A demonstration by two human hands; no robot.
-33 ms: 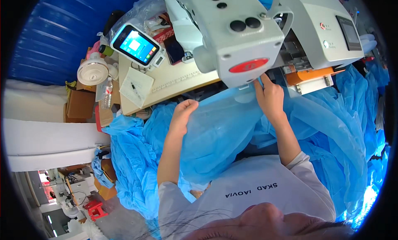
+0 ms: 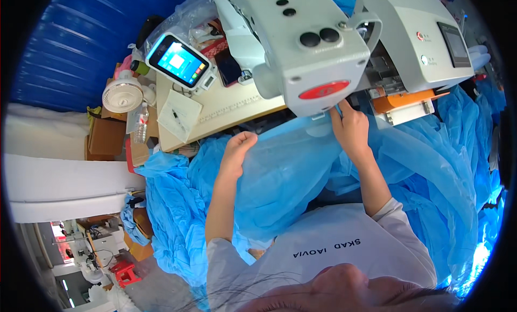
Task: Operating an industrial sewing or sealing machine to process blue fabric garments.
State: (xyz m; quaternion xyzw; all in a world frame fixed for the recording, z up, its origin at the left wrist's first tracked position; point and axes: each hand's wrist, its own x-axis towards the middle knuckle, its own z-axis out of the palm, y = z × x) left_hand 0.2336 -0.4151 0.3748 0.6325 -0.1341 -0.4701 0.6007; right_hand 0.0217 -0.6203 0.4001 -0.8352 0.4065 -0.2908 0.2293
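Observation:
Thin, see-through blue sheeting [image 2: 285, 174] is stretched between my two hands, its upper edge running up to the front of a large grey-white machine head [image 2: 323, 69]. At that edge's left end, my left hand [image 2: 238, 150] is closed on the sheeting, thumb and fingers pinched together. Close against the lower right of the machine head, my right hand [image 2: 351, 130] grips the same edge. Its index finger points up beside the head, and its fingertips are partly hidden. The spot under the head where the sheeting meets the machine is out of sight.
A worktable [image 2: 223, 115] at left carries a lit touchscreen [image 2: 179, 62], a notebook with a pen [image 2: 176, 118] and a ruler. A small fan [image 2: 122, 95] and plastic bottle [image 2: 141, 126] stand beyond. A machine housing [image 2: 414, 42] is at right. Crumpled blue sheeting [image 2: 172, 209] hangs around me.

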